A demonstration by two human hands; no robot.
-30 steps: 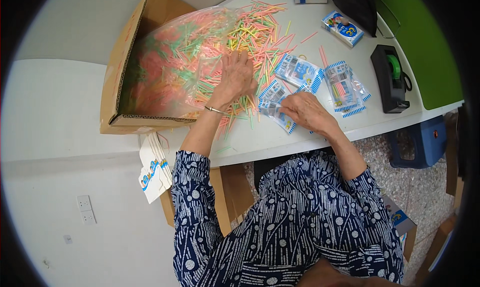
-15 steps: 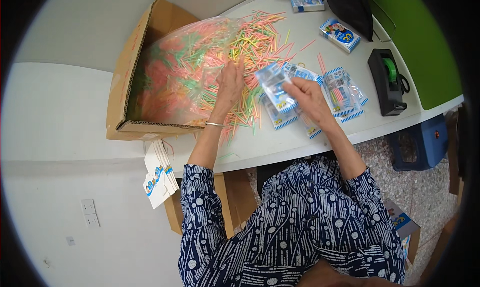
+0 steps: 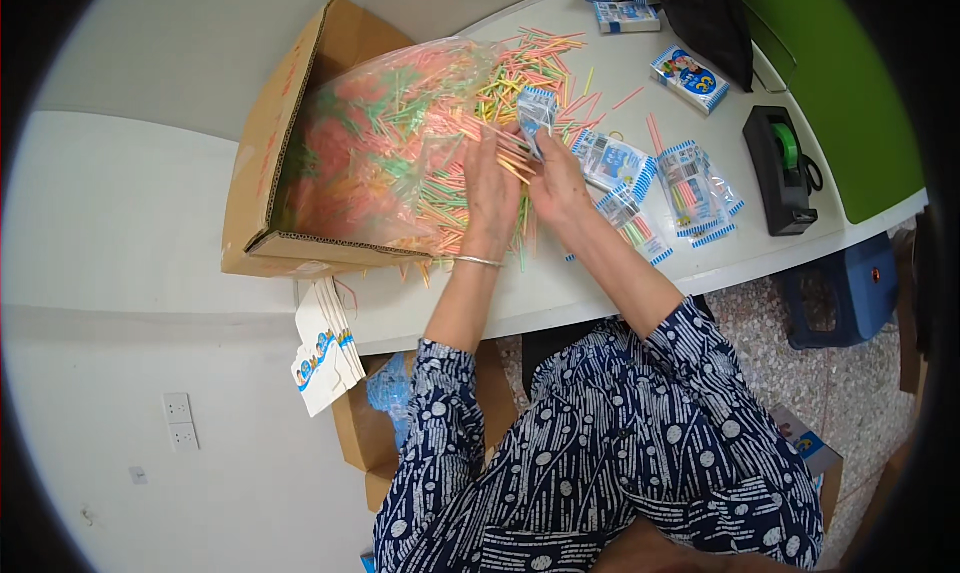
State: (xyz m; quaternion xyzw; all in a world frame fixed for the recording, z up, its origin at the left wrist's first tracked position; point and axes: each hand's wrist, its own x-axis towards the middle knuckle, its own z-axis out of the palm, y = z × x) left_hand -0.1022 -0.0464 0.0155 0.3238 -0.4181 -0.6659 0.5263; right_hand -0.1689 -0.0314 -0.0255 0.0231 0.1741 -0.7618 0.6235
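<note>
Coloured sticks (image 3: 514, 159) bunched in left hand (image 3: 491, 191); right hand (image 3: 560, 183) pinches a blue-and-white packet (image 3: 537, 109) just beside them, hands close together above the worktop (image 3: 545, 285). Near, right of hands: more packets (image 3: 690, 188); beyond hands, loose sticks (image 3: 530, 55). Farther out: open carton (image 3: 262, 158) left, black tape dispenser (image 3: 768, 188) well right.

I see a pale wall (image 3: 90, 383) at nine o'clock, with two socket plates (image 3: 180, 421) toward eight (the lens rim blackens my corners). A white table (image 3: 625, 66) stretches from twelve round to three, bordered by a green panel (image 3: 840, 103) at two. At three I make out a blue stool (image 3: 858, 291), with speckled flooring (image 3: 840, 408) spreading toward four under even light.
</note>
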